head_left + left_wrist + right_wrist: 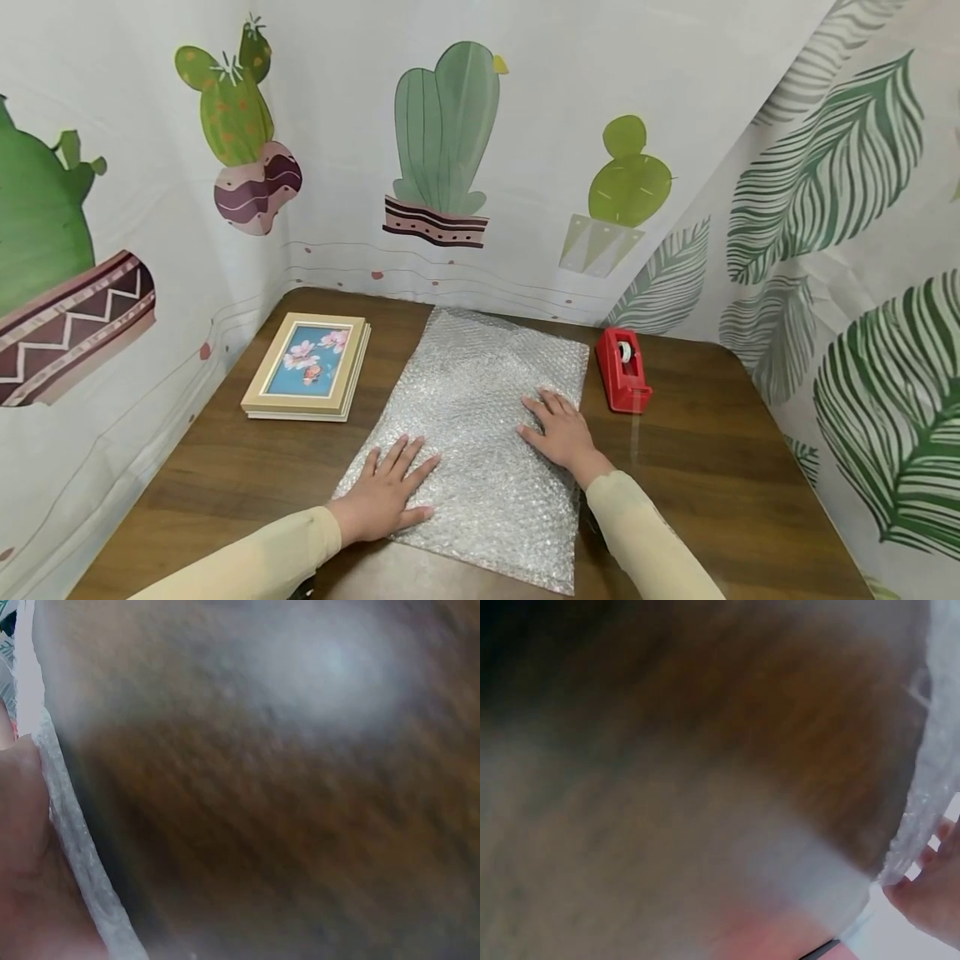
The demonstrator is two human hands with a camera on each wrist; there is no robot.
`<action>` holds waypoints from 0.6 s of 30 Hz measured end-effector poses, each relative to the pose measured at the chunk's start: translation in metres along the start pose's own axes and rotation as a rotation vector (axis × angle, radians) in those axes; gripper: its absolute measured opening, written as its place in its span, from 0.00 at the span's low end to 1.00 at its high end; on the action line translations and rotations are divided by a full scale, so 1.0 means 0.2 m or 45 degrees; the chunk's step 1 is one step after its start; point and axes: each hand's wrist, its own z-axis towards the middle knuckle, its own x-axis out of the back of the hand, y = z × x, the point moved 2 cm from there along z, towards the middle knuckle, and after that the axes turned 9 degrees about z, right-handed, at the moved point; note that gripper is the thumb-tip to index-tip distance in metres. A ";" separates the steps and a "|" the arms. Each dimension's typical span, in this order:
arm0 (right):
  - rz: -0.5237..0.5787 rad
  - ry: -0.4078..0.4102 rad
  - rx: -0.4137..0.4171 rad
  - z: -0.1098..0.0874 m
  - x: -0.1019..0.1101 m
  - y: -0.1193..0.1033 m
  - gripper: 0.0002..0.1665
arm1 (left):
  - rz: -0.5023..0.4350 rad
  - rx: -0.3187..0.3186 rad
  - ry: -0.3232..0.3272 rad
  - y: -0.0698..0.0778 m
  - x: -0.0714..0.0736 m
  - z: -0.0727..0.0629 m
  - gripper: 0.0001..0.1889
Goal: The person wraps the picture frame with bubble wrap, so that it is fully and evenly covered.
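A sheet of bubble wrap point(480, 417) lies flat on the wooden table, its near edge close to the front. My left hand point(384, 496) rests on its lower left part with fingers spread. On the right side of the sheet, my right hand point(558, 429) lies palm down, fingers extended. In the left wrist view, the left hand point(26, 855) shows beside the pale edge of the wrap point(82, 847). The right wrist view catches the right hand point(934, 896) against the wrap's edge point(930, 780).
A stack of picture frames point(352, 367), the top one with a flower picture, sits at the left of the table point(720, 467). A red tape dispenser point(624, 375) stands right of the wrap. Printed cloth point(337, 167) with cacti and leaves hangs behind the table.
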 end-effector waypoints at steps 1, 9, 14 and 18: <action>0.005 0.000 -0.002 -0.01 0.00 -0.01 0.40 | 0.008 -0.004 -0.001 0.00 0.00 0.00 0.40; -0.037 -0.051 -0.093 -0.03 -0.02 -0.05 0.37 | 0.049 -0.063 0.007 -0.06 0.01 -0.01 0.39; -0.030 -0.028 -0.128 -0.07 -0.04 -0.09 0.37 | 0.087 -0.123 0.043 -0.12 0.02 -0.01 0.39; -0.026 -0.011 -0.164 -0.09 -0.05 -0.12 0.36 | 0.109 -0.167 0.060 -0.17 0.01 -0.01 0.38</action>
